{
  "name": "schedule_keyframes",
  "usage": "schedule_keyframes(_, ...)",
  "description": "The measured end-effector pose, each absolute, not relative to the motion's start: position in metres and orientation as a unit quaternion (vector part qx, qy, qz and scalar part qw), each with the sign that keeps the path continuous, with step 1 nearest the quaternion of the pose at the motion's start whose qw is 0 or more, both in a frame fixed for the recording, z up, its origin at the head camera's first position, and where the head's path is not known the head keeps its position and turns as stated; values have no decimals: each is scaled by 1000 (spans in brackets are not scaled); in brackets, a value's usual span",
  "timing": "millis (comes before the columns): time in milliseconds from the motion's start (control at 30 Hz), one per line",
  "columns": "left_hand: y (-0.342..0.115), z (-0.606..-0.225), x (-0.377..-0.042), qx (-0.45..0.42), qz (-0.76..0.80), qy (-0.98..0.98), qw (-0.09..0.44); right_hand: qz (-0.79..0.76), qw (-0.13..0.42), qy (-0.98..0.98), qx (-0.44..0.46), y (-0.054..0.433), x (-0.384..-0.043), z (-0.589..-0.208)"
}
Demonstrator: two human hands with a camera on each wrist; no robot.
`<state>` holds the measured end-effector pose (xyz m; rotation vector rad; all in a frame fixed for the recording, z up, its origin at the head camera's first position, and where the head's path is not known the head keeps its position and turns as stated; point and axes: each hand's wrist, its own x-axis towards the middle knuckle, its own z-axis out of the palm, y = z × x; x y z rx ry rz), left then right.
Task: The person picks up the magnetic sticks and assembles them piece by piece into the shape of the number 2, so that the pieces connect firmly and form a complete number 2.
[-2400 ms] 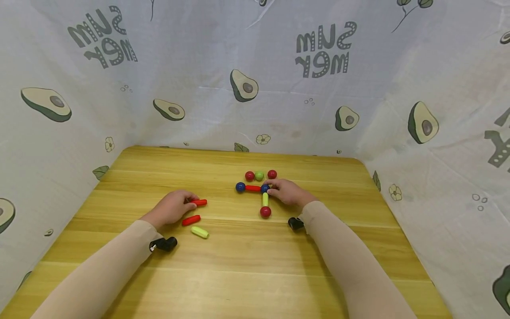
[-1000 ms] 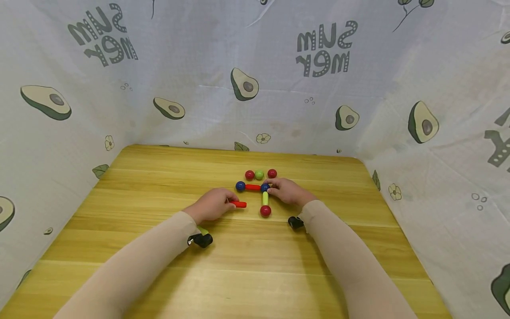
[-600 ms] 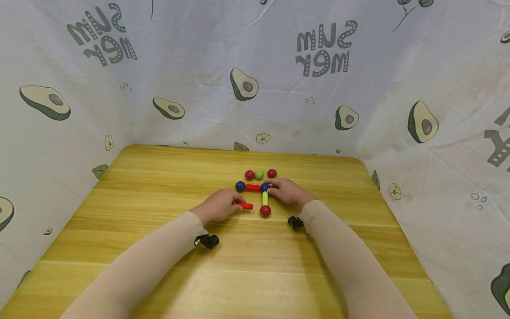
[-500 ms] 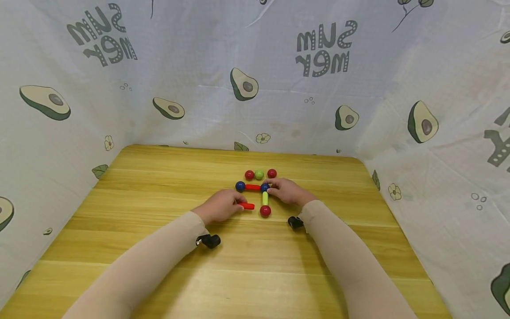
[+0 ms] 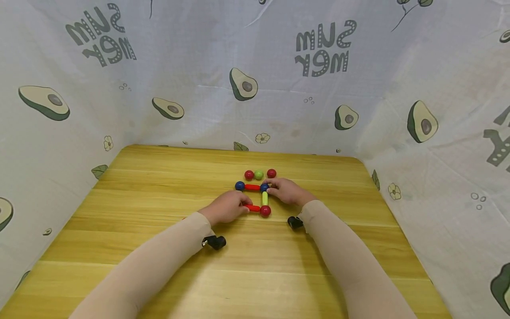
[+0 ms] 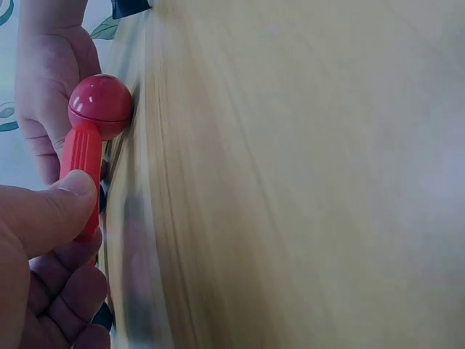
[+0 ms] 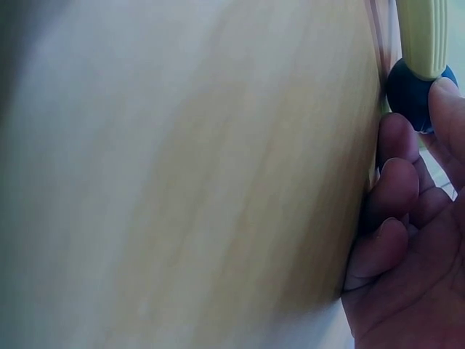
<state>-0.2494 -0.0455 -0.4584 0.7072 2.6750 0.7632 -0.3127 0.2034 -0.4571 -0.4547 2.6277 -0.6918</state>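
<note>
My left hand pinches a ribbed red rod between thumb and fingers. The rod's far end meets a dark red ball, which sits at the near end of a yellow-green rod. At that rod's other end is a blue ball, pinched by my right hand. From this blue ball a second red rod runs left to another blue ball. Together the pieces form three sides of a square, with the left side open.
Behind the pieces on the wooden table lie a red ball, a green ball and another red ball. A bit of red shows beside my left wrist. A printed cloth hangs around the table's back and sides.
My left hand has carried the red rod rightward from the table's left part until it meets the near red ball. My right hand stays on the blue ball.
</note>
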Motion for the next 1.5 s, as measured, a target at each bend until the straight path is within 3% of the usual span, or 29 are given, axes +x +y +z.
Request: schedule_keyframes(1500,-43,-461,-247,239,253,927,138,-249,190,935,-163,203,-315,-461)
